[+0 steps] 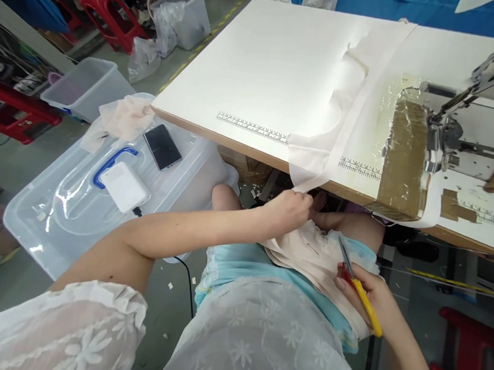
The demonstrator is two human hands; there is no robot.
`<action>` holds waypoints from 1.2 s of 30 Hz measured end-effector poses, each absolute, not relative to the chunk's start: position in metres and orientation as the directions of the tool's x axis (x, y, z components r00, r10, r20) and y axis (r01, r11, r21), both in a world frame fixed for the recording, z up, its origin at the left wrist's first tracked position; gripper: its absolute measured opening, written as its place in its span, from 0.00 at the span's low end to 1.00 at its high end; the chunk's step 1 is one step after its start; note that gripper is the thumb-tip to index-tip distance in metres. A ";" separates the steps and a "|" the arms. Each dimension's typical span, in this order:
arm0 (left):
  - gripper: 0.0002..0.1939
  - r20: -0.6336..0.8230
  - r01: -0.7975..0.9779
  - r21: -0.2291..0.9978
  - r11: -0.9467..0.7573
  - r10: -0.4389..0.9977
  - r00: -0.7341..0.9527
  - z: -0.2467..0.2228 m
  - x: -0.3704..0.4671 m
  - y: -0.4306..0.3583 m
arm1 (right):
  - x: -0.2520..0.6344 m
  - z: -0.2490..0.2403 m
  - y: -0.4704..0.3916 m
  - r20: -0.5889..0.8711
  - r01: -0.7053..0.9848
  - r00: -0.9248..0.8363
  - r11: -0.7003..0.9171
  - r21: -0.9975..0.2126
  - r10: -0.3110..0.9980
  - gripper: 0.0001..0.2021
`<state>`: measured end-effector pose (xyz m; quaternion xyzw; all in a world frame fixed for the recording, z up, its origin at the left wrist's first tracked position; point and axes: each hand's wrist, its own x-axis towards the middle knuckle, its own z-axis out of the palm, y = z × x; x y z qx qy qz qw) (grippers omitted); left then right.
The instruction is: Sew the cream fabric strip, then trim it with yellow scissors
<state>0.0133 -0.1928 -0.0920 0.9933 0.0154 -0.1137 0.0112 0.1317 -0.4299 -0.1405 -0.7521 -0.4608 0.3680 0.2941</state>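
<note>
My left hand [292, 212] is closed on the lower end of a sheer white fabric strip [314, 156], just off the table's front edge. The strip runs back across the white table [247, 66] beside the sewing machine. In my right hand [368, 295] are scissors [360, 294] with yellow and red handles, their blades pointing up and away from me. Pale beige fabric [310, 251] lies across my lap, under the scissors and near both hands.
A sewing machine [445, 131] stands at the right, with a brown taped block [404, 156] beside it. On the left, a lidded clear box [72, 195] holds up a phone [162, 147], a white power bank [125, 186] and beige cloth [127, 117]. A red stool [459, 346] is at lower right.
</note>
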 end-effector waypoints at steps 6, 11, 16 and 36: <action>0.13 -0.432 0.382 0.054 -0.923 0.323 0.842 -0.133 -0.041 -0.159 | 0.135 -0.147 -0.445 -0.314 0.307 0.411 -0.454 -0.837 0.856 0.18; 0.12 -0.545 0.461 0.098 -0.882 0.340 0.766 -0.146 -0.105 -0.164 | 0.129 -0.152 -0.438 -0.383 0.222 0.353 -0.474 -0.852 0.854 0.17; 0.05 -0.399 0.469 0.852 -0.234 0.289 0.870 -0.117 -0.098 -0.188 | 0.109 -0.157 -0.407 -0.275 0.204 0.321 -0.349 -0.915 0.906 0.14; 0.19 -0.387 0.301 0.909 0.287 0.317 0.866 -0.127 -0.043 -0.228 | 0.117 -0.133 -0.386 -0.270 0.371 0.273 -0.360 -0.856 0.923 0.15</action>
